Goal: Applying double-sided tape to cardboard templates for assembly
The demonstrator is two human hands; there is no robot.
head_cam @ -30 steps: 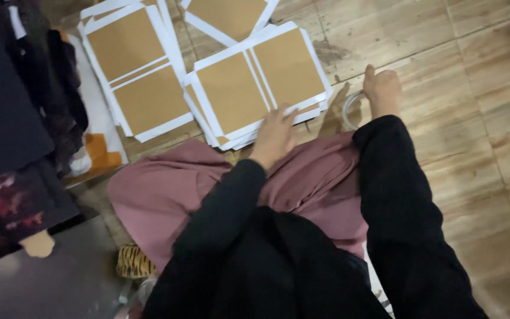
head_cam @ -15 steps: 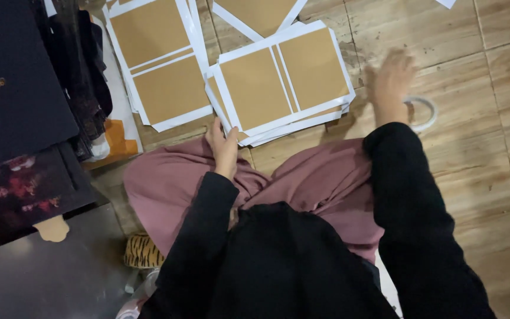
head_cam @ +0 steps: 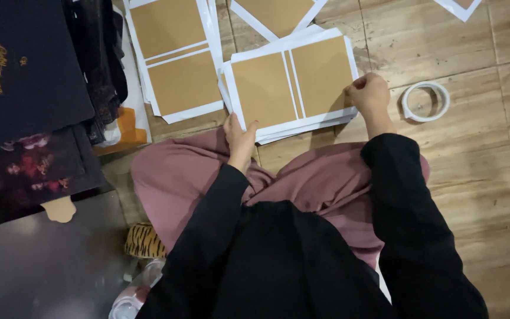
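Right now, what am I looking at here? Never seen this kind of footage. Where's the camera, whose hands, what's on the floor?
There is no machine: a person sits on a wooden floor wearing a camera on the head, so the one view looks down over their black sleeves and pink lap. The left hand grips the near left corner of a stack of white sheets with brown panels; the right hand holds its right edge. A similar stack lies to the left, more sheets beyond. A roll of clear tape lies just right of the right hand, untouched. Dark folded fabric is piled at far left.
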